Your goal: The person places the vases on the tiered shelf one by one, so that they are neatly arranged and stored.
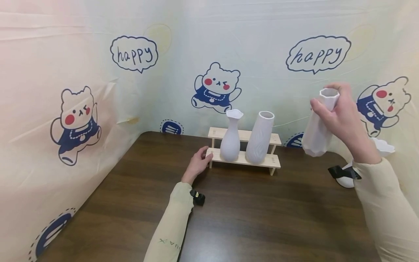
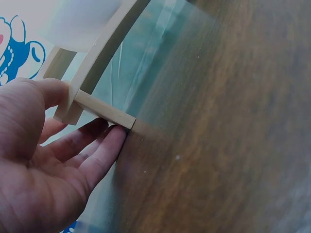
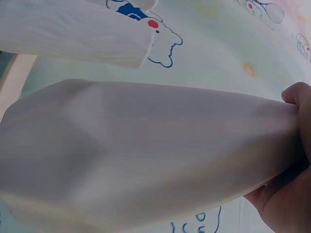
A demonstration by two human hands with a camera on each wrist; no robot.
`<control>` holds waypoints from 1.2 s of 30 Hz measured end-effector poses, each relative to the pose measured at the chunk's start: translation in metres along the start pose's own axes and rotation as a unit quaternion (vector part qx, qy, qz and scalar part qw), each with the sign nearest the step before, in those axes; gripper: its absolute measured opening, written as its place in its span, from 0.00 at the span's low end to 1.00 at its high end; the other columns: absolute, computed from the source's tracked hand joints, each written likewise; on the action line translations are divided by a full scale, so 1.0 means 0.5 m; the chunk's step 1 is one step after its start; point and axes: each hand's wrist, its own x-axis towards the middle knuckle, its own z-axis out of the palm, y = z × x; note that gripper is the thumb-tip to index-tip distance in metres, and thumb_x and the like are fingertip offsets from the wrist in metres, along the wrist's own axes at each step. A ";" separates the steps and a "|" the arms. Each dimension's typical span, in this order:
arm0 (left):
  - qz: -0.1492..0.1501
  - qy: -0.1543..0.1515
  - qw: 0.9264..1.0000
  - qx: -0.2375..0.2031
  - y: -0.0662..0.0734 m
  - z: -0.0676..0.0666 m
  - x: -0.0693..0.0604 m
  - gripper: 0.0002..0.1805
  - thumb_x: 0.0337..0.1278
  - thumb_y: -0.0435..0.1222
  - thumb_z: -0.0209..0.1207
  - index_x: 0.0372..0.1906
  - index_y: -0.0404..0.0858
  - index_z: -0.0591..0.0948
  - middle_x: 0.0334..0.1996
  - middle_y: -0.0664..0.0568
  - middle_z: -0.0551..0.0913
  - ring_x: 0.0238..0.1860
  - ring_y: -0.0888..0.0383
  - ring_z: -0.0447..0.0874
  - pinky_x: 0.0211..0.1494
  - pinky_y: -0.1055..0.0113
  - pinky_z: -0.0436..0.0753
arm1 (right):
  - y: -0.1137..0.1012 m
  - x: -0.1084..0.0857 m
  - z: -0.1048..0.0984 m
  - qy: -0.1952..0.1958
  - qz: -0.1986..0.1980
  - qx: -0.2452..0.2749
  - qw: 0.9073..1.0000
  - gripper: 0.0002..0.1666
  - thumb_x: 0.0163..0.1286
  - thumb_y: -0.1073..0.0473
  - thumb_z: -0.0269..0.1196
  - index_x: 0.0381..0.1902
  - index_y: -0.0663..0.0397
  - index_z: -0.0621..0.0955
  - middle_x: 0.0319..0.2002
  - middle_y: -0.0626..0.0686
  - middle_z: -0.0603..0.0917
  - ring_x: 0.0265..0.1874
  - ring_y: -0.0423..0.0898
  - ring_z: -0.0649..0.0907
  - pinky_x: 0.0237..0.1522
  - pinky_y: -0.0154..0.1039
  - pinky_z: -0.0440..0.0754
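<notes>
My right hand (image 1: pixel 343 112) grips a white faceted vase (image 1: pixel 316 133) near its mouth and holds it in the air, right of a two-step wooden shelf (image 1: pixel 243 158). The vase is tilted slightly, and its faceted side fills much of the right wrist view. With the left hand (image 1: pixel 197 162) I hold the left end of the shelf; the left wrist view shows the thumb on the plank end and fingers against the leg (image 2: pixel 107 109). On the lower step stand a white flared-neck vase (image 1: pixel 230 142) and a white tapered vase (image 1: pixel 259 140) with a carved pattern.
Behind the right forearm, another white vase with a scalloped rim (image 1: pixel 383 146) is partly hidden. The dark wooden table (image 1: pixel 262 211) is bounded by a printed cloth (image 1: pixel 176 29) at the back and sides.
</notes>
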 end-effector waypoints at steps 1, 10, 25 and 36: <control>-0.001 0.000 1.000 0.000 0.001 0.000 0.000 0.33 0.67 0.53 0.55 0.74 0.51 0.63 0.68 0.42 0.72 0.63 0.46 0.78 0.61 0.52 0.81 | -0.007 0.008 0.001 0.000 -0.002 0.001 1.000 0.33 0.69 0.49 0.59 0.67 0.46 0.60 0.54 0.64 0.73 0.40 0.51 0.75 0.30 0.31 0.84; -0.007 -0.001 1.000 -0.006 -0.001 0.001 -0.002 0.34 0.67 0.53 0.56 0.74 0.52 0.63 0.67 0.42 0.73 0.62 0.46 0.78 0.61 0.52 0.81 | -0.054 0.078 0.005 0.003 -0.025 0.004 1.000 0.30 0.68 0.49 0.60 0.63 0.45 0.62 0.52 0.61 0.74 0.40 0.53 0.75 0.29 0.26 0.75; -0.010 0.001 1.000 -0.010 0.000 -0.002 -0.001 0.33 0.67 0.53 0.55 0.74 0.52 0.62 0.68 0.41 0.72 0.63 0.46 0.78 0.63 0.49 0.79 | -0.113 0.153 0.038 0.001 -0.058 0.016 0.998 0.32 0.68 0.47 0.59 0.65 0.49 0.63 0.53 0.60 0.76 0.43 0.55 0.78 0.35 0.39 0.83; -0.005 0.002 1.000 -0.012 -0.001 0.001 -0.002 0.32 0.68 0.52 0.55 0.74 0.52 0.63 0.67 0.41 0.73 0.61 0.46 0.79 0.62 0.49 0.80 | -0.159 0.182 0.081 -0.061 -0.097 -0.050 0.992 0.37 0.70 0.43 0.55 0.68 0.54 0.57 0.53 0.70 0.76 0.44 0.66 0.80 0.44 0.67 0.82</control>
